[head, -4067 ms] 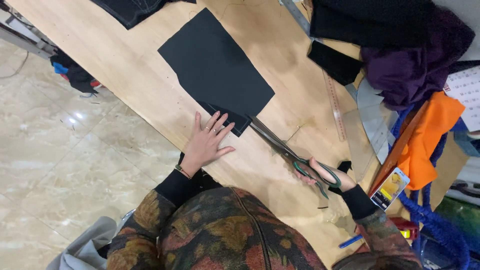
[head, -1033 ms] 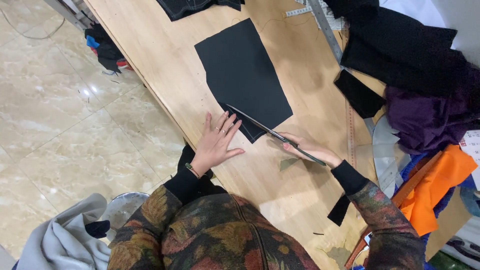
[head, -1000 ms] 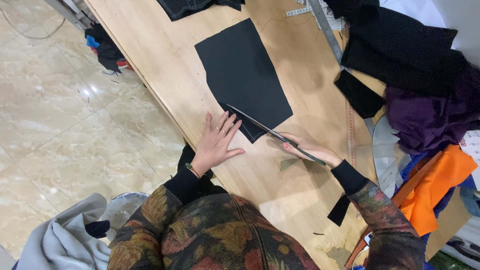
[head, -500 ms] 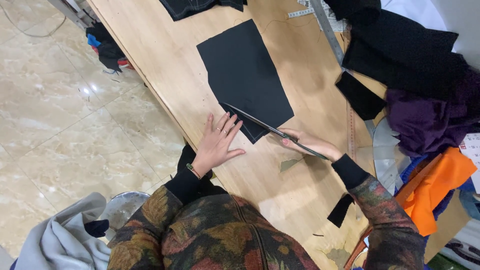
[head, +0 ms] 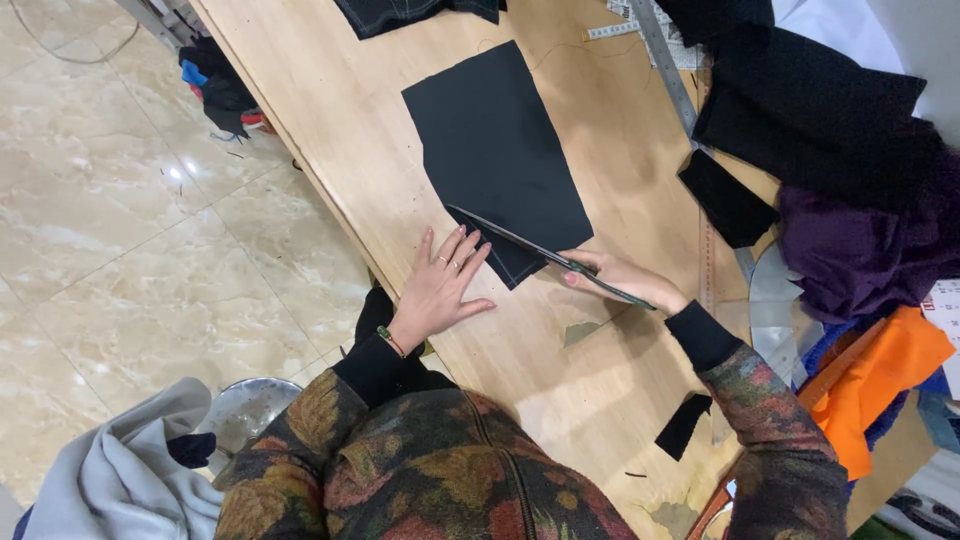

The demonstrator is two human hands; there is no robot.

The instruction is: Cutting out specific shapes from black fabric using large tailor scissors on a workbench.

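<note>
Two hands at work on one wooden counter, seen from above.

Item 1: black fabric panel, lying flat on the counter, long axis running roughly from 11 o'clock to 5 o'clock; its near corner sits just beside the left fingertips.

Item 2: long scissors, blades lying low across the panel's near edge, long axis from 10 o'clock (tip) to 4 o'clock (handles). Tip points toward 10 o'clock, ending close above the left hand; whether the blades are parted cannot be told.

Item 3: right hand, grip closed around the scissor handles, at 4 o'clock from the panel. Nearer of the two hands to the tool.

Item 4: left hand, palm down, fingers spread flat, holding nothing; fingertips press on or just at the panel's lower corner, at 7 o'clock from the panel's middle. The blade lies at about 1 o'clock from this hand.

Item 5: small black offcut at 3 o'clock, well apart from the panel.

Item 6: purple cloth and orange cloth heaped at the counter's right edge.

Item 7: grey garment at lower left, off the counter.
</note>
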